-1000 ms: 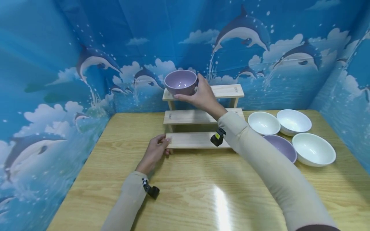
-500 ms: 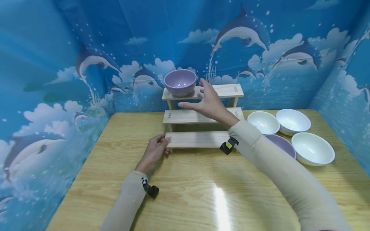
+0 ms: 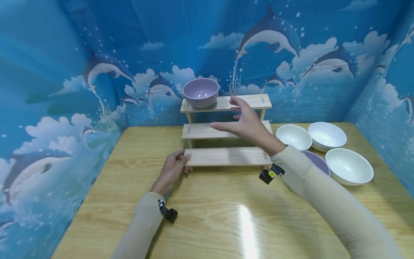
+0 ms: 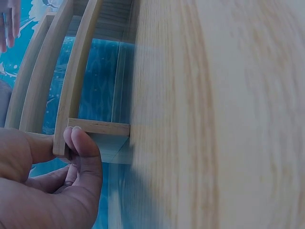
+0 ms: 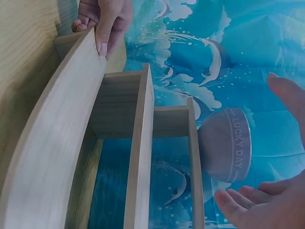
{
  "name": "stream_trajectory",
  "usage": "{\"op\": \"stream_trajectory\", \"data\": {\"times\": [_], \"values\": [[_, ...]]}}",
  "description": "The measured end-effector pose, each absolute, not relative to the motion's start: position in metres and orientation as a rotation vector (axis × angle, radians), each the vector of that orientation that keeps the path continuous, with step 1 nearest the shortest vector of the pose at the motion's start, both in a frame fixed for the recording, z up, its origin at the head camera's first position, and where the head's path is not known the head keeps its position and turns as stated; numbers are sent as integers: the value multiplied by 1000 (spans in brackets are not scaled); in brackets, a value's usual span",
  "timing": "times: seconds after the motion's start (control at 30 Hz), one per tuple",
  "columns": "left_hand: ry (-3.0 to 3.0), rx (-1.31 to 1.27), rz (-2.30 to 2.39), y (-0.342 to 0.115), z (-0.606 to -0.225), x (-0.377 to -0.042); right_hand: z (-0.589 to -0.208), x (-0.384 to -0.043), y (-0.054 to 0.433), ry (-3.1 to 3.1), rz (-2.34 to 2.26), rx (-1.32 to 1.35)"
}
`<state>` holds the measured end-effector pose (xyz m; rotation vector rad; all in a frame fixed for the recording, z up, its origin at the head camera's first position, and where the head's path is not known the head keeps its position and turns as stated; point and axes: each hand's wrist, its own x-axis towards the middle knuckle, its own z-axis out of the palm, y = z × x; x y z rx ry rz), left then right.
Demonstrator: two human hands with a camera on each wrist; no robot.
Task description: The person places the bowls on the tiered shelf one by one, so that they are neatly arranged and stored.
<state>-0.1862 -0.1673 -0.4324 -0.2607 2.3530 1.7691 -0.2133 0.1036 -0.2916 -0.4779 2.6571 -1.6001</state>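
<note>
A purple bowl (image 3: 201,94) stands upright on the left part of the top step of a three-step wooden shelf (image 3: 226,157). In the right wrist view the bowl (image 5: 225,144) shows raised lettering, "LUCKY DAY". My right hand (image 3: 250,122) is apart from it, to the right and in front of the upper steps, thumb and fingers spread with nothing between them. My left hand (image 3: 173,168) pinches the left end of the lowest step, thumb on top and fingers curled beneath. The left wrist view shows these fingers (image 4: 86,148) at the board's corner.
On the table (image 3: 207,205) to the right of the shelf sit several bowls: a small white bowl (image 3: 294,137), another white bowl (image 3: 327,136), a larger white bowl (image 3: 349,166) and a purple bowl (image 3: 318,162) partly behind my right sleeve. A dolphin-print curtain (image 3: 207,43) hangs close behind the shelf.
My right hand has let go of the purple bowl on the top step and drawn back to the right and toward me. The left hand has kept its grip on the lowest step.
</note>
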Motion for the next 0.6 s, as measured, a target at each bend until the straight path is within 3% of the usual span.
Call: {"op": "stream_trajectory", "data": {"times": [0.6], "values": [[2359,-269,1756,-168,-432,-186,-295,-172,161,2648,-1712,-424]]}}
